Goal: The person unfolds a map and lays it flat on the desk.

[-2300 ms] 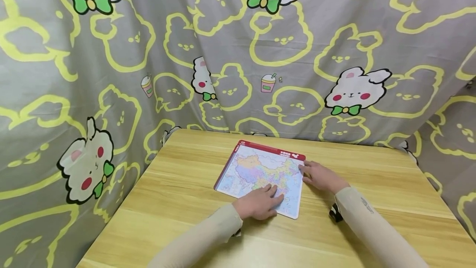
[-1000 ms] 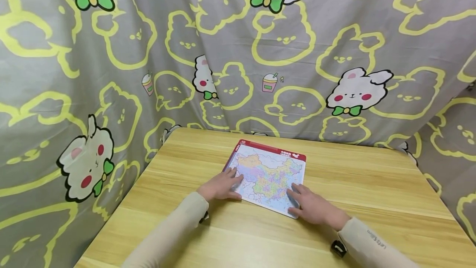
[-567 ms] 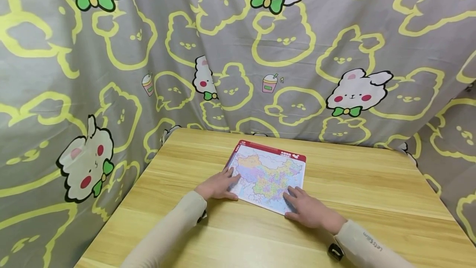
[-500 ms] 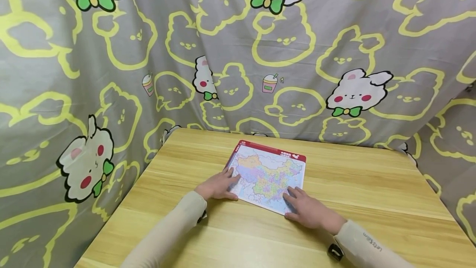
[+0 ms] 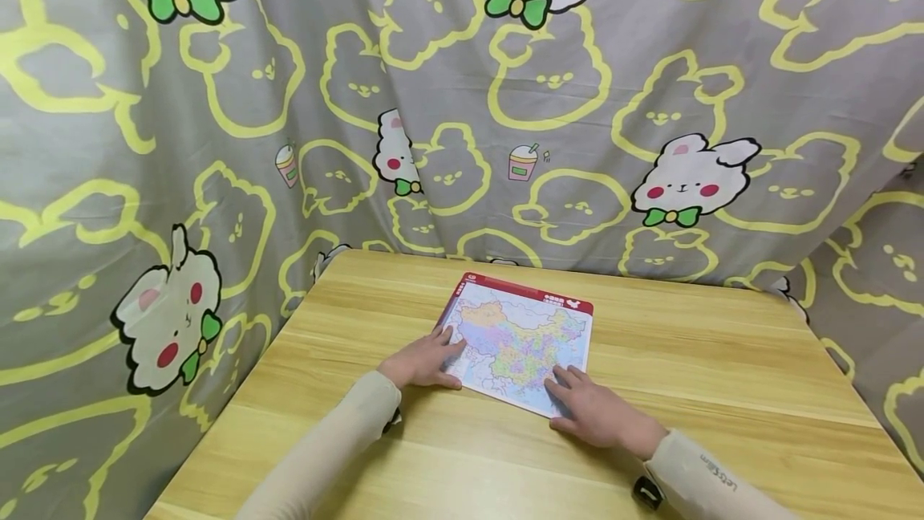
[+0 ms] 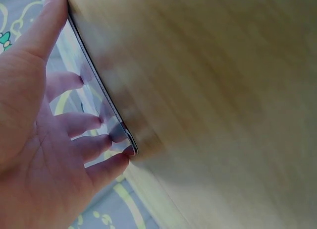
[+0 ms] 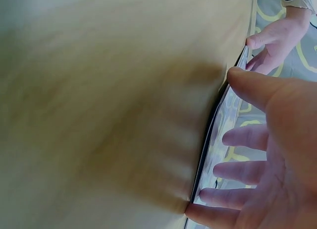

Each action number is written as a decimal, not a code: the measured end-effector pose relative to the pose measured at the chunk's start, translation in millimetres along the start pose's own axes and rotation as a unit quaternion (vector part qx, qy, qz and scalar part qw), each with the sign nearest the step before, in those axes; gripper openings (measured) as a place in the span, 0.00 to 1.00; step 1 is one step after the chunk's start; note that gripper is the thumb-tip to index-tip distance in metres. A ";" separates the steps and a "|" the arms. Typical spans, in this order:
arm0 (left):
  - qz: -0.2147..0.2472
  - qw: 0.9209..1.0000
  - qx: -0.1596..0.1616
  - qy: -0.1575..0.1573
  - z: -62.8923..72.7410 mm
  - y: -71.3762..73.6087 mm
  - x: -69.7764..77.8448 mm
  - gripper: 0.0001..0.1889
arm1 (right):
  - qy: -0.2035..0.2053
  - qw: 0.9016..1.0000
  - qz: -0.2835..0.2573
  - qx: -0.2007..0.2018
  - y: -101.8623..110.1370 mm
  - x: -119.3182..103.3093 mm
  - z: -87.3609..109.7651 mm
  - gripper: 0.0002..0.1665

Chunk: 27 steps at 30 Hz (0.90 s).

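Note:
A thin map board (image 5: 523,335) with a red header band and rounded corners lies tilted on the table in the head view. Pastel regions cover its printed face. At its lower left my left hand (image 5: 421,361) rests with fingers spread on the surface, the thumb along the near edge. The right hand (image 5: 605,413) touches the lower right corner, its fingers on the face and its thumb by the front edge. In the left wrist view, the fingertips of the left hand (image 6: 44,144) meet the board's glossy surface. Loosely extended fingers of the right hand (image 7: 277,149) show in the right wrist view.
Light wood-grain table (image 5: 346,456) extends around the board. A grey curtain (image 5: 433,87) with yellow outlines and rabbit faces hangs behind and at both sides. A black band (image 5: 647,492) shows beneath the right sleeve cuff.
The left hand has moved from the board's lower middle to its left side. My right hand has slid from the upper right edge to the lower right corner. The board looks nearly unmoved.

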<state>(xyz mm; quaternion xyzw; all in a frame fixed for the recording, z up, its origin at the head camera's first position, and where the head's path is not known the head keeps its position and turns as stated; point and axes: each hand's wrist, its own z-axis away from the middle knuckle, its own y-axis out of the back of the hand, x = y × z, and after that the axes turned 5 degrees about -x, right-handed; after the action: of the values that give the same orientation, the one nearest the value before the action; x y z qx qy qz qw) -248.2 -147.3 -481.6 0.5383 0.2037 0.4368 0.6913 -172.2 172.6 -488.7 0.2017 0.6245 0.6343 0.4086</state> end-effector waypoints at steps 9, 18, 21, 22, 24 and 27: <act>-0.005 1.000 -0.002 0.003 -2.1 -3.2 -1.4 0.42 | 0.007 1.000 0.021 0.000 -1.9 0.1 -1.7 0.36; -0.017 1.000 0.000 0.002 -2.8 -2.5 -0.7 0.42 | 0.014 1.000 0.024 0.001 -1.4 0.5 -1.6 0.33; -0.024 1.000 0.000 0.003 -3.0 -2.4 -0.1 0.42 | 0.015 1.000 0.023 0.002 -0.3 0.4 -1.4 0.33; -0.025 1.000 -0.001 0.003 -3.0 -2.2 0.1 0.42 | 0.014 1.000 0.022 0.002 0.1 0.3 -1.4 0.33; -0.024 1.000 -0.002 0.005 -2.7 -1.8 0.6 0.42 | 0.015 1.000 0.021 0.003 0.2 0.6 -1.4 0.33; -0.020 1.000 -0.004 0.007 -3.0 -1.5 0.8 0.41 | 0.014 1.000 0.025 0.003 0.1 1.4 -1.3 0.33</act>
<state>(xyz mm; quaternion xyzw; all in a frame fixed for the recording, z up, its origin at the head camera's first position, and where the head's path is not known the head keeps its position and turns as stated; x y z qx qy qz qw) -249.4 -145.0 -483.8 0.5284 0.2176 0.4271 0.7008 -174.1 172.9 -489.2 0.2097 0.6270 0.6447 0.3838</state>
